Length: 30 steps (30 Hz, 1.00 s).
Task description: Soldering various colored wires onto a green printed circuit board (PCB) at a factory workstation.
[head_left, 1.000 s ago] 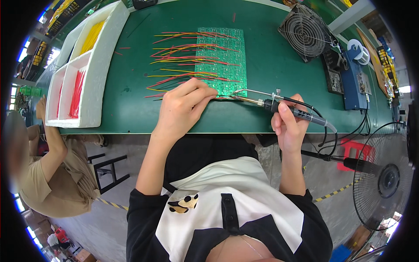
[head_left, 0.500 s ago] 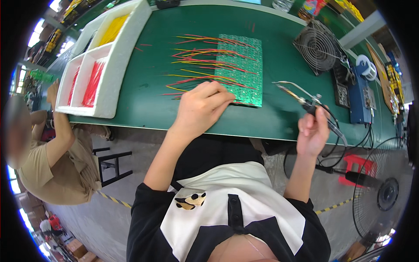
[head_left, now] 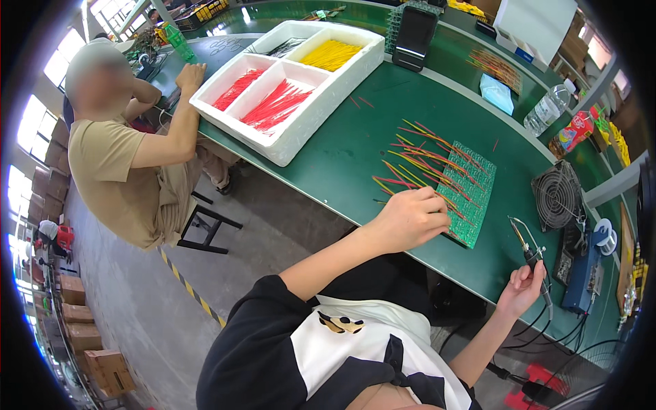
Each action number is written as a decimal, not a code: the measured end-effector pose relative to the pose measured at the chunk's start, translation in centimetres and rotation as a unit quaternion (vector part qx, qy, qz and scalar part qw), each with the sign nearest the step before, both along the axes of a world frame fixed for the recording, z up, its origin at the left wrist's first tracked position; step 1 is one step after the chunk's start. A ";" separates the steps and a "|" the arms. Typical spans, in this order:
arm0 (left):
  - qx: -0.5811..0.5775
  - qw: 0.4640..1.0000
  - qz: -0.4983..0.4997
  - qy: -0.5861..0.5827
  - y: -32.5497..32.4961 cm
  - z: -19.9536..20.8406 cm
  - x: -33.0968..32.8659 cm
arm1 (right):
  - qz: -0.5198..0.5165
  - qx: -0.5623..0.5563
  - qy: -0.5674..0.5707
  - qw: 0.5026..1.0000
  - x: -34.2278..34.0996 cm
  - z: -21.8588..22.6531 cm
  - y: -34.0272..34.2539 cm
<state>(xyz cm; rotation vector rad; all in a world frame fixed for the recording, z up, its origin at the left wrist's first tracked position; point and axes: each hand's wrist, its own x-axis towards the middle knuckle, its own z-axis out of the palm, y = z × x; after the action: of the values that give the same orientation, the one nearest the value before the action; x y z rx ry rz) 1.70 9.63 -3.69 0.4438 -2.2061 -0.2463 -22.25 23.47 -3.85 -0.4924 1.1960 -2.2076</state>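
Observation:
A green circuit board (head_left: 482, 195) lies on the table, with several red, yellow and dark wires (head_left: 427, 160) sticking out over its left side. My left hand (head_left: 412, 219) is at the board's near left corner, its fingers pinched together; whatever is between the fingertips is hidden. Off to the right of the board, my right hand (head_left: 523, 287) grips a soldering iron (head_left: 529, 254) with a thin curved metal tube along it. The iron's tip points up and away, apart from the board.
A white foam box (head_left: 294, 147) of red, yellow and dark wires stands left on the green table (head_left: 355, 164). Rightward are a small fan (head_left: 557, 198), a blue soldering station (head_left: 584, 280) and a solder spool (head_left: 605, 236). Another person (head_left: 130, 157) sits at the left.
The view has swung left, so the table, board and both hands appear farther right. My left hand stays at the board's near corner, and my right hand still holds the soldering iron.

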 end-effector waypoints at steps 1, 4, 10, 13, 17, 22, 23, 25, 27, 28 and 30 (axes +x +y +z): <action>-0.001 1.000 -0.005 -0.007 0.2 0.1 0.1 | 0.002 -0.004 0.001 1.000 0.0 0.0 0.0; 0.005 1.000 -0.006 -0.009 0.7 0.2 0.6 | 0.008 -0.001 -0.004 1.000 0.1 0.0 -0.1; -0.068 0.997 0.025 -0.007 -0.1 5.8 4.6 | -0.003 -0.004 -0.012 1.000 0.0 0.2 -0.4; -0.083 0.994 0.078 -0.009 -6.5 11.1 8.8 | -0.016 -0.012 -0.011 1.000 -0.2 0.1 -0.2; 0.025 0.973 0.220 -0.060 -21.0 14.2 14.2 | -0.001 -0.016 -0.011 1.000 -0.2 0.1 -0.6; 0.092 0.924 0.315 -0.194 -34.3 6.8 15.2 | -0.040 -0.008 -0.008 0.999 -0.1 0.1 -0.6; 0.126 0.913 0.327 -0.208 -34.9 5.6 14.4 | -0.043 -0.003 -0.007 0.999 -0.1 0.0 -0.5; 0.145 0.904 0.354 -0.192 -35.1 3.5 13.7 | -0.049 -0.003 -0.003 0.999 0.1 -0.1 -0.5; 0.139 0.911 0.349 -0.169 -35.2 3.0 14.0 | -0.057 0.023 0.006 0.998 0.6 0.0 -0.5; 0.138 0.915 0.349 -0.150 -35.3 2.8 14.2 | -0.064 0.029 0.005 0.998 0.9 0.2 -0.6; 0.159 0.920 0.345 -0.101 -35.6 3.0 14.2 | -0.061 0.028 0.009 0.998 0.5 0.2 -0.5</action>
<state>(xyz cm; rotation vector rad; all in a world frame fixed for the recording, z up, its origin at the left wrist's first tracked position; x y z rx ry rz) 15.87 -25.92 -0.72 1.4411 -2.0546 -0.1746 -21.74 22.95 -3.70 -0.4278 1.3263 -2.2687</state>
